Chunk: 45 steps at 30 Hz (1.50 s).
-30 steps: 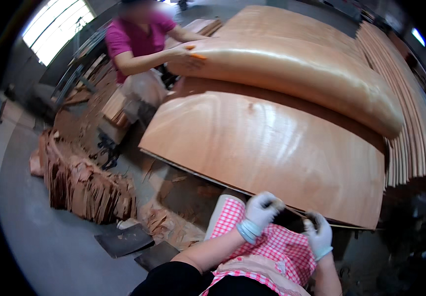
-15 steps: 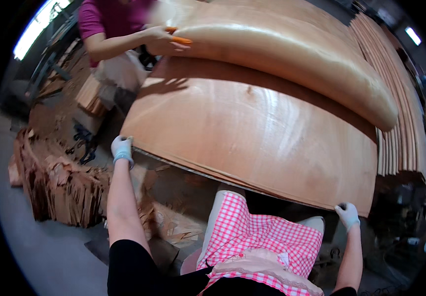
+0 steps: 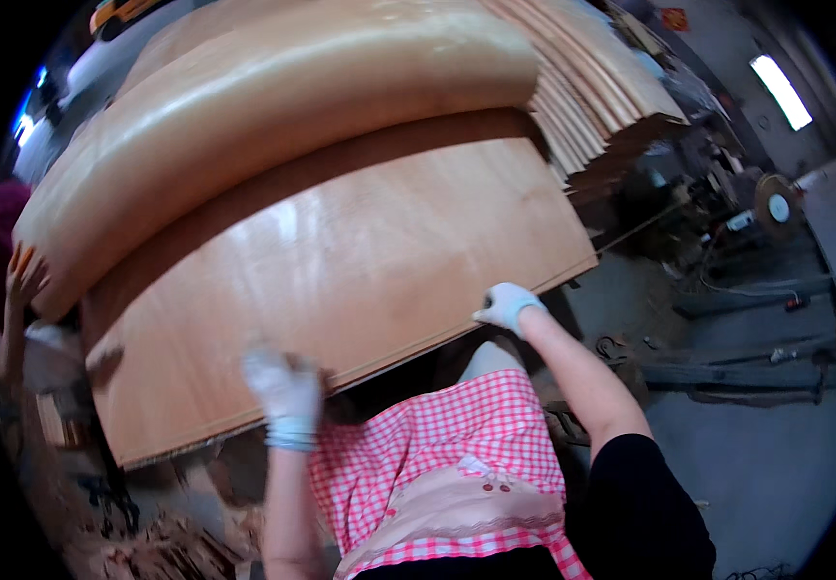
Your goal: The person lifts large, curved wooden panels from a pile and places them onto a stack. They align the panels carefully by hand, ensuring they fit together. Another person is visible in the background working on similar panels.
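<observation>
Veneer sheet (image 3: 340, 280) edge under both fingers (seemingly)

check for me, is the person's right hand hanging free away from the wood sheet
No, the right hand in a white glove is at the near edge of the big veneer sheet, and the left hand reaches that same edge.

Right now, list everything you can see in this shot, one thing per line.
flat veneer sheet: one, light brown, top of the stack, centre
curled veneer sheet: one, pale tan, arched above the flat sheet
stacked veneer edges: many, tan, upper right
co-worker's hand: one, far left, at the curled sheet's end
wood scraps: a pile, brown, lower left floor
machine parts: grey, right background
checked apron: one, red and white, bottom centre
left hand: white glove, at the flat sheet's near edge
right hand: white glove, gripping the same edge
</observation>
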Each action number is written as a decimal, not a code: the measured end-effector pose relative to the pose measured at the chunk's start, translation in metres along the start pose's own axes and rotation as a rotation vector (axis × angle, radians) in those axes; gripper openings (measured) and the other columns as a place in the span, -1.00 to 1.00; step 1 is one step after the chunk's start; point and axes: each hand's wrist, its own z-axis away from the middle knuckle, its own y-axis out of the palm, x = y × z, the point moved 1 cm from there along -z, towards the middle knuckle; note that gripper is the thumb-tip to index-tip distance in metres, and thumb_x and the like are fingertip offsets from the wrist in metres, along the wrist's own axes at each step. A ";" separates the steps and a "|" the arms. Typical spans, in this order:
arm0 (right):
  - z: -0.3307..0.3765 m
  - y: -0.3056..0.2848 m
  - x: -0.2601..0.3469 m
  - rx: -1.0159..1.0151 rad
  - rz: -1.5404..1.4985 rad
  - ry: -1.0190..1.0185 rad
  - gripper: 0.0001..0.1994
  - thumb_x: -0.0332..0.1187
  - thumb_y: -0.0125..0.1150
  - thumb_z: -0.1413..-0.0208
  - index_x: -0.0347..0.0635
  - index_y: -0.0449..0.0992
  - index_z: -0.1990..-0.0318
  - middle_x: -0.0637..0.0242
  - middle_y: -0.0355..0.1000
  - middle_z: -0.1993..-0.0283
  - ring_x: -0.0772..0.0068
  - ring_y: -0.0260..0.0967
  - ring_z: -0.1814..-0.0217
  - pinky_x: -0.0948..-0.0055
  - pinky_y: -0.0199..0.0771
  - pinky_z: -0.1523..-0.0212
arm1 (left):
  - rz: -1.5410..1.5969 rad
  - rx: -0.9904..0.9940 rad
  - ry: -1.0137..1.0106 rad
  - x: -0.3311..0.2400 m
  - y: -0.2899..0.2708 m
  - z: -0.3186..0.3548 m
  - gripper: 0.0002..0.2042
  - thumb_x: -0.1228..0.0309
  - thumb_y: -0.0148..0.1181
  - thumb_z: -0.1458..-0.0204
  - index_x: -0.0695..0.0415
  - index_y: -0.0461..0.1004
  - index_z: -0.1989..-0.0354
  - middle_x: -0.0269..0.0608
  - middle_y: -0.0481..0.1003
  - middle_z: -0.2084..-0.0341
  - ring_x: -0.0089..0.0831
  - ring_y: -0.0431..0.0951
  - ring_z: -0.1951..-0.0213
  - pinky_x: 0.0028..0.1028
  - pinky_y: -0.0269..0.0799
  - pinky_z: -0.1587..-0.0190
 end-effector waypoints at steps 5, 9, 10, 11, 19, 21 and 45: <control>0.007 0.001 0.003 -0.041 -0.052 0.002 -0.51 0.03 0.23 0.04 -0.22 0.59 0.14 -0.04 0.49 0.06 -0.03 0.46 -0.01 0.11 0.47 0.00 | 0.031 0.219 0.215 -0.172 0.054 -0.003 -0.16 0.03 0.19 0.03 0.31 0.03 -0.34 0.23 0.02 -0.33 0.10 -0.07 -0.38 -0.01 -0.32 -0.40; 0.006 -0.005 -0.047 -0.041 -0.168 -0.079 -0.65 -0.11 0.16 -0.03 -0.13 0.60 0.12 0.00 0.50 0.06 0.00 0.46 -0.02 0.15 0.43 -0.05 | -0.017 0.265 0.209 -0.170 0.063 -0.002 -0.13 0.04 0.22 0.06 0.31 0.02 -0.34 0.22 0.02 -0.34 0.07 -0.05 -0.38 -0.04 -0.27 -0.41; 0.004 -0.012 -0.076 -0.070 -0.177 -0.046 -0.66 -0.14 0.15 -0.03 -0.13 0.60 0.12 0.00 0.50 0.05 0.01 0.46 -0.02 0.16 0.43 -0.03 | -0.027 0.254 0.211 -0.167 0.064 -0.003 -0.12 0.04 0.21 0.06 0.31 0.00 -0.35 0.22 0.02 -0.34 0.05 -0.06 -0.39 -0.05 -0.28 -0.41; 0.007 -0.026 -0.108 -0.076 -0.185 -0.020 -0.67 -0.16 0.14 -0.04 -0.13 0.59 0.12 0.02 0.50 0.05 0.01 0.46 -0.01 0.15 0.43 -0.03 | -0.040 0.265 0.209 -0.166 0.062 -0.002 -0.12 0.04 0.21 0.06 0.31 -0.01 -0.36 0.21 0.01 -0.34 0.04 -0.07 -0.39 -0.05 -0.29 -0.41; -0.017 -0.047 -0.288 -0.290 -0.173 0.231 -0.72 -0.20 0.18 -0.08 -0.12 0.57 0.12 0.06 0.52 0.08 0.00 0.45 0.01 0.16 0.43 -0.01 | -0.065 0.305 0.200 -0.170 0.063 0.002 -0.09 0.08 0.23 0.07 0.26 -0.07 -0.39 0.18 -0.04 -0.36 0.03 -0.11 -0.40 -0.08 -0.30 -0.41; -0.028 -0.022 -0.303 -0.326 -0.367 0.273 -0.71 -0.19 0.19 -0.07 -0.16 0.56 0.13 0.05 0.52 0.10 -0.01 0.45 0.03 0.14 0.43 0.02 | -0.065 0.306 0.188 -0.175 0.061 0.002 -0.11 0.07 0.24 0.08 0.29 -0.01 -0.36 0.15 -0.03 -0.37 0.01 -0.11 -0.40 -0.08 -0.31 -0.42; 0.152 0.026 0.117 -0.241 -0.894 -0.517 -0.79 -0.39 0.19 -0.16 -0.33 0.48 0.12 0.16 0.51 0.15 0.39 0.47 0.15 0.40 0.47 0.05 | 1.346 -0.064 -0.230 -0.077 -0.071 0.069 -0.95 0.61 0.27 0.03 0.23 0.53 0.41 -0.30 0.51 0.46 -0.57 0.50 0.37 -0.53 0.46 0.29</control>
